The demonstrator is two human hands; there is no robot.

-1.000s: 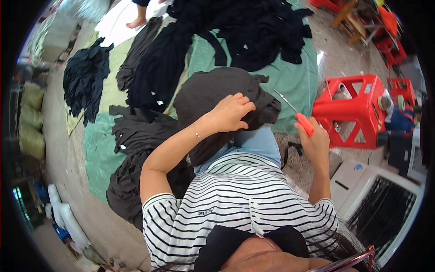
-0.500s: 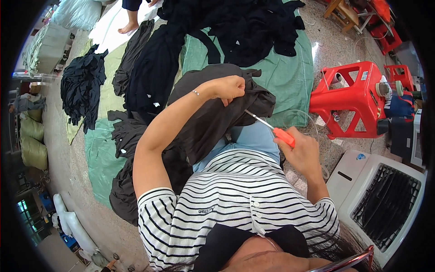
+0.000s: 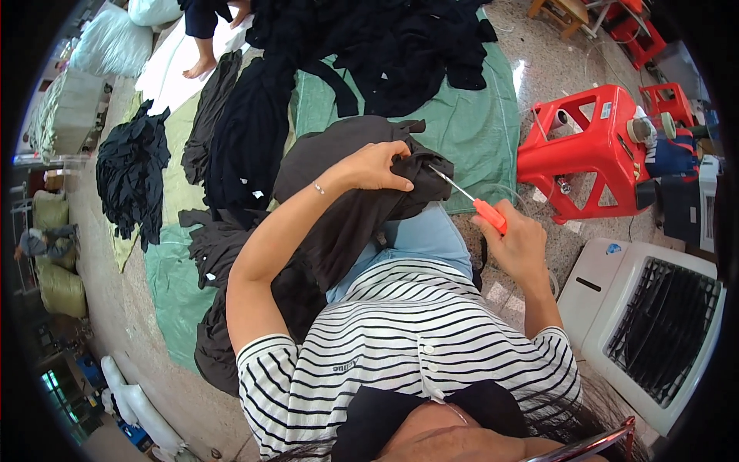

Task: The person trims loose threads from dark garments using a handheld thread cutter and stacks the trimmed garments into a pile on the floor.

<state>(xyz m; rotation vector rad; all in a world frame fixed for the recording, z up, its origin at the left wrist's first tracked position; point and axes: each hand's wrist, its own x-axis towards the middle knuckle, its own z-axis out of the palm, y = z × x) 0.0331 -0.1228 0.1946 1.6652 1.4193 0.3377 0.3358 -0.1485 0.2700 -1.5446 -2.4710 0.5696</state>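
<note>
A dark grey-brown garment (image 3: pixel 331 208) lies bunched across my lap. My left hand (image 3: pixel 377 165) grips its folds near the right end, with the thumb spread away from the curled fingers. In my right hand (image 3: pixel 517 240) is a slim tool with a red-orange handle (image 3: pixel 489 215). Its thin metal shaft (image 3: pixel 458 185) points up and left, and the tip meets the bunched cloth just right of my left hand. Whether the tip goes into the fabric, I cannot tell.
Dark garments (image 3: pixel 354 46) are heaped ahead on a green sheet (image 3: pixel 469 115), with another black pile (image 3: pixel 132 169) to the left. Right of me stand a red plastic stool (image 3: pixel 585 154) and a white air cooler (image 3: pixel 585 308). Another person's bare foot (image 3: pixel 200 68) shows far left.
My left hand has opened from a tight fist into a wider grip on the garment. The tool's tip has moved up to the cloth's right end. The view has shifted slightly.
</note>
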